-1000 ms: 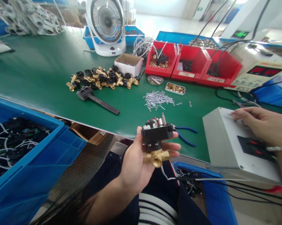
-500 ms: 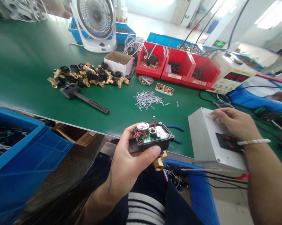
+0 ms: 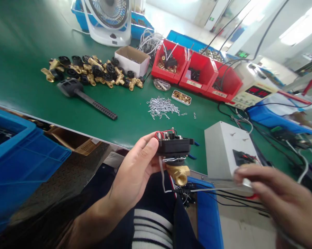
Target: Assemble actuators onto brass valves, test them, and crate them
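My left hand (image 3: 135,169) is closed around a valve assembly (image 3: 174,146): a black housing with red wires on top and a brass valve body (image 3: 180,173) below. I hold it above my lap, just in front of the green table's (image 3: 28,86) edge. A thin white wire runs from it toward the right. My right hand (image 3: 277,200) is at the lower right, blurred by motion, with its fingers pointing left at the front edge of a grey switch box (image 3: 223,145). Whether it holds anything is unclear.
On the table lie a pile of brass and black valve parts (image 3: 93,71), a black handled tool (image 3: 85,97), several metal clips (image 3: 162,105), a small cardboard box (image 3: 131,60), red bins (image 3: 197,71), a fan (image 3: 109,17) and a power supply (image 3: 251,90). Blue crates stand at left (image 3: 21,162) and below the box (image 3: 208,214).
My right hand has left the top of the grey box and come down toward its front edge. My left hand has tilted the valve assembly so its side faces me.
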### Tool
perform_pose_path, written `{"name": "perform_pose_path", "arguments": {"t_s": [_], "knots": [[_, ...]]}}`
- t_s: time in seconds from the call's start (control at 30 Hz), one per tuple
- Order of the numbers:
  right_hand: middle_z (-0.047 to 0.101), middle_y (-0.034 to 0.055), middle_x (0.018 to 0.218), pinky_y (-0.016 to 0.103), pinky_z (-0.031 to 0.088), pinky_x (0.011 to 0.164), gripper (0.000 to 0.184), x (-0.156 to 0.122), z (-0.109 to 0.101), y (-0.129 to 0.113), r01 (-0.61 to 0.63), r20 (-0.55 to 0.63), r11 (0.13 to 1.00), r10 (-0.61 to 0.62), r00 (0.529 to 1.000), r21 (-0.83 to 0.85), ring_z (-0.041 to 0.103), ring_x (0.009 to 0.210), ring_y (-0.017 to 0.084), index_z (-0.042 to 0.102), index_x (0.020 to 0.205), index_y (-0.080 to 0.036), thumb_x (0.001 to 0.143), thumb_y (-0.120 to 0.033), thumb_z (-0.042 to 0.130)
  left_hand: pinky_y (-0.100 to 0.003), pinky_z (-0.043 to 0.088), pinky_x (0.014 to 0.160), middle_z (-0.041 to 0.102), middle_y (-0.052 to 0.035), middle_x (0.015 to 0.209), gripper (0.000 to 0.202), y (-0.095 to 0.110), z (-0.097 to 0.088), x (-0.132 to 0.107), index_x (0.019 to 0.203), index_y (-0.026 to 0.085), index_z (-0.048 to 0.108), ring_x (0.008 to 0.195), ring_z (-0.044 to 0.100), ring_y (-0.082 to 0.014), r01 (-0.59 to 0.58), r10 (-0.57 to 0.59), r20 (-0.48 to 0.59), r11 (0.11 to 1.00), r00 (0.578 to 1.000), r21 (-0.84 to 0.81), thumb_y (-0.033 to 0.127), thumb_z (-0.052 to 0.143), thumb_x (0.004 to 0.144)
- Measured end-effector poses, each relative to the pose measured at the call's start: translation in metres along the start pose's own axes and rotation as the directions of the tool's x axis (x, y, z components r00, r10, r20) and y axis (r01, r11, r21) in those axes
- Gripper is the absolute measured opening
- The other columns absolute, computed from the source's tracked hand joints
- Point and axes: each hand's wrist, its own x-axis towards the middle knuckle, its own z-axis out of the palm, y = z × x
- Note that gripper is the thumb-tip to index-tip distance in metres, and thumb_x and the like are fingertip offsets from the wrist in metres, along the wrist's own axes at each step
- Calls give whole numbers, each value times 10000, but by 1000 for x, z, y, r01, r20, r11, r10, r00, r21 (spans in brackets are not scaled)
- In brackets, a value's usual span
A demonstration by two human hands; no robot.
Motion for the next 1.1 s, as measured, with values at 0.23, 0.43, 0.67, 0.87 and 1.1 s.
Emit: {"name": "perform_pose_path", "arguments": {"t_s": [0.23, 0.43, 0.67, 0.87, 1.1], "knots": [[675, 92, 1254, 568, 528, 1002, 389, -41, 104, 13, -13, 477, 999, -6, 879, 37, 629, 1173, 374, 687, 1203, -342, 819, -403, 695, -351, 608, 808, 702, -163, 1194, 421, 4, 2, -8, 1260, 105, 567, 963, 709, -239, -26, 26, 10, 1000, 1000, 18, 389, 601, 950], [702, 118, 1157, 506, 534, 979, 304, -56, 131, 48, -37, 559, 992, 100, 823, -123, 653, 1128, 318, 689, 1162, -243, 918, -222, 508, -310, 621, 822, 721, -73, 1207, 282, 3, 1, -7, 1146, 186, 676, 994, 716, -203, -44, 47, 42, 997, 998, -65, 375, 633, 942], [711, 124, 1113, 418, 540, 934, 210, -65, 140, 47, -74, 627, 991, 127, 768, -110, 673, 1060, 282, 695, 1098, -173, 949, -224, 556, -300, 605, 889, 748, -68, 1157, 298, 2, -3, -2, 1121, 170, 722, 1019, 725, -190, 21, -5, 124, 991, 992, -133, 360, 528, 1001], [717, 121, 1104, 386, 532, 920, 216, -66, 140, 47, -46, 657, 997, 75, 750, -62, 675, 1051, 272, 694, 1121, -154, 958, -211, 566, -281, 623, 819, 775, -47, 1057, 303, 1, -2, -1, 1062, 177, 746, 926, 745, -175, -2, 16, 130, 994, 991, -110, 353, 506, 1009], [744, 133, 932, 386, 525, 797, 294, -75, 149, 39, -76, 583, 994, 15, 812, 80, 704, 862, 282, 717, 1093, -162, 998, -359, 520, -304, 595, 931, 747, 78, 1161, 292, 21, -16, -5, 1086, 328, 712, 1164, 665, -190, -75, 95, -139, 987, 986, 145, 538, 581, 930]]}}
